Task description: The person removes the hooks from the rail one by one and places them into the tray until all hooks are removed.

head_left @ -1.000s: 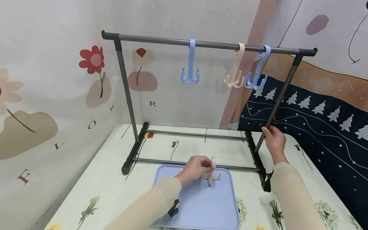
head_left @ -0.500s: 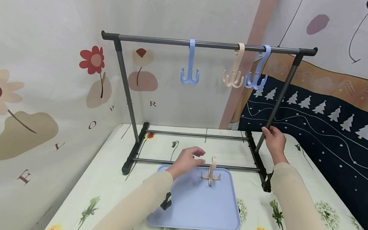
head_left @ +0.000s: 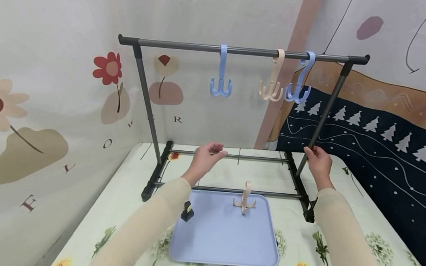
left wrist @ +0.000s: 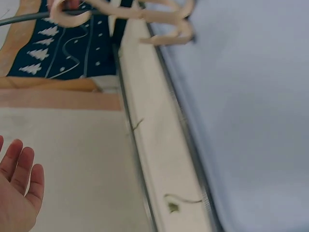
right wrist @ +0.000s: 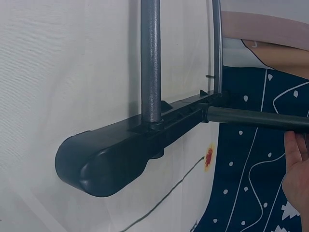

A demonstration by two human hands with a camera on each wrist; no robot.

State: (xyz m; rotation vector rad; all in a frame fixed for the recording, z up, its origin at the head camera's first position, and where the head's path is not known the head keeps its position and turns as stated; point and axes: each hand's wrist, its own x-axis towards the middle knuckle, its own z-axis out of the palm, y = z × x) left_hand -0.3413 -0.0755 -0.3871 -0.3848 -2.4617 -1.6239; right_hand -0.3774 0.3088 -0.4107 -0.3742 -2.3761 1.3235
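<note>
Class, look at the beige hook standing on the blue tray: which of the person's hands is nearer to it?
Left. The left hand hovers open just above and left of the beige hook; the right hand grips the rack's right post, farther away.

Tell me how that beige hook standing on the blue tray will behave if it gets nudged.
The beige hook looks like thin moulded plastic, so probably light and stiff. It stands upright on small curved prongs, so a nudge would likely tip it. The blue tray looks smooth, so it may also slide.
</note>
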